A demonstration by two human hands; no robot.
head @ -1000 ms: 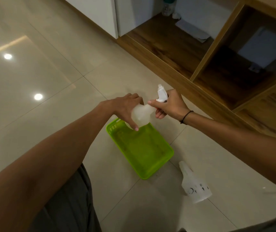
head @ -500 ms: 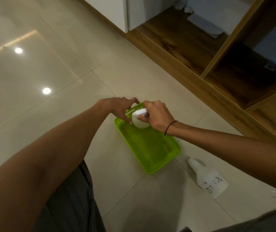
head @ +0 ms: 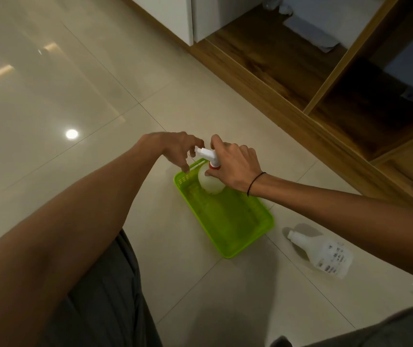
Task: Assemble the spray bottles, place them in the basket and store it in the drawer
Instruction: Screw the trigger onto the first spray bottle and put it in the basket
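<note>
Head view: the right hand [head: 235, 166] grips the spray bottle [head: 210, 180] by its neck at the green basket [head: 238, 236]'s 11 o'clock corner; the left hand [head: 175, 149] hovers relaxed beside the nozzle. A second bottle [head: 325, 254] lies on the bare tiled floor [head: 75, 96] at the basket's 4 o'clock, the wooden shelf unit [head: 300, 78] standing at 1 o'clock.

A glossy beige tiled floor [head: 80, 78] carried everything. On it sat a lime-green basket [head: 248, 236], long side running away from the person. Near the basket's right corner, apart from it, a capless white bottle [head: 325, 254] lay on its side, neck pointing toward the basket.
</note>
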